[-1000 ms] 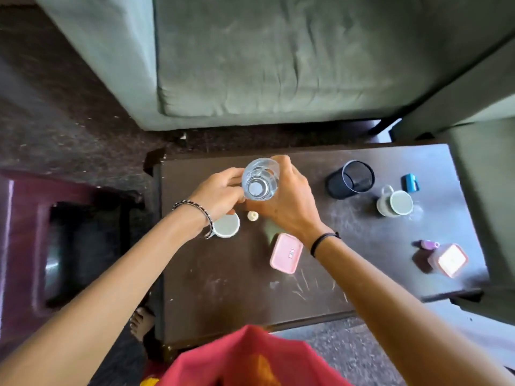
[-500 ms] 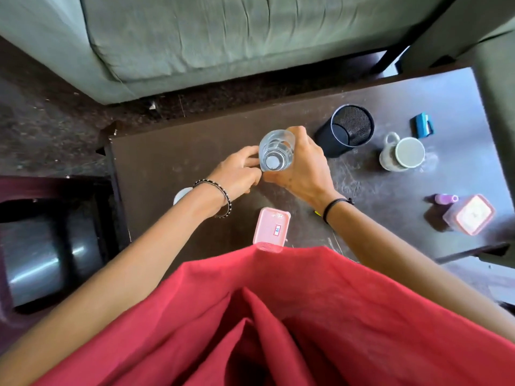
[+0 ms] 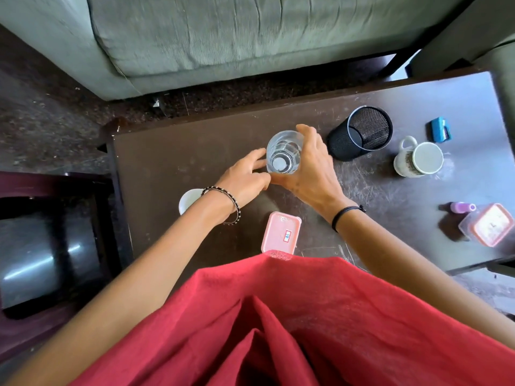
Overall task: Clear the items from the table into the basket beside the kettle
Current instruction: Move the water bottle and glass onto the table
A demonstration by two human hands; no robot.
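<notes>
A clear drinking glass (image 3: 284, 153) stands upright at the middle of the dark table (image 3: 167, 151). My right hand (image 3: 309, 174) is wrapped around its right side. My left hand (image 3: 245, 179) reaches in from the left, fingers spread and touching the glass low down. Near the front edge lies a pink lidded box (image 3: 281, 232). A white cup (image 3: 189, 200) is partly hidden under my left wrist. To the right are a black mesh pen holder (image 3: 359, 133), a white mug (image 3: 419, 158), a small blue item (image 3: 440, 129), a purple bottle (image 3: 461, 207) and a clear container with a pink lid (image 3: 490, 224).
A green sofa (image 3: 223, 37) runs along the far side of the table. A maroon stool (image 3: 41, 185) at the left holds a shiny dark object (image 3: 33, 260); I cannot tell what it is. My red garment (image 3: 278, 330) hides the table's front edge.
The view has tipped down and closer, so the red garment fills the bottom. The glass has come down toward the table in my right hand, and my left fingers have spread out against it.
</notes>
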